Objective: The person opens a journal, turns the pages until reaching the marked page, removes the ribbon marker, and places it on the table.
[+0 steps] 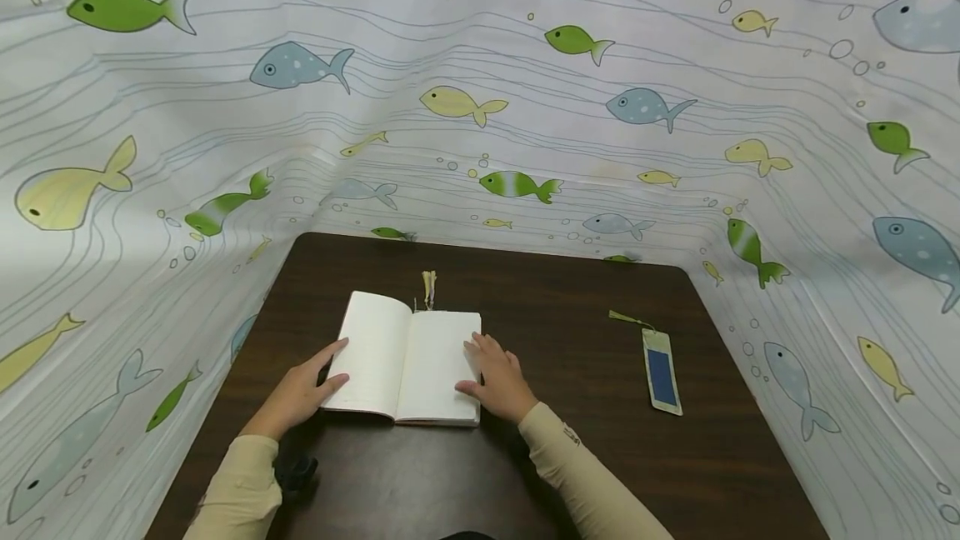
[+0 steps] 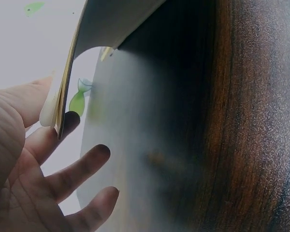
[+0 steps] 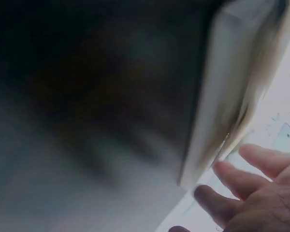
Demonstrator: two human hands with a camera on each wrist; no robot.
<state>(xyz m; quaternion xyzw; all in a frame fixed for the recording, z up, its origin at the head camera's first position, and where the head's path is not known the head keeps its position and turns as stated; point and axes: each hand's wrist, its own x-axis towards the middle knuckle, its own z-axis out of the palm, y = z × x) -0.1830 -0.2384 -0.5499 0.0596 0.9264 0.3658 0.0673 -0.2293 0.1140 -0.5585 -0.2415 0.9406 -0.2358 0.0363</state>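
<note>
Near: I see the left hand (image 1: 298,390) pinch the open book (image 1: 435,369) at its left edge | right hand (image 1: 501,380), fingers apart, touches its right page | it lies between them, long axis left–right | right: tasselled bookmark (image 1: 662,374), right hand nearer

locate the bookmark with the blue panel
In the head view, the bookmark lies on the right side of the dark table, right of the open book.

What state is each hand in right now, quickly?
Left hand: closed, pinching the left edge of an open rectangular book with white paper pages.
Right hand: open, resting at the book's right edge.
</note>
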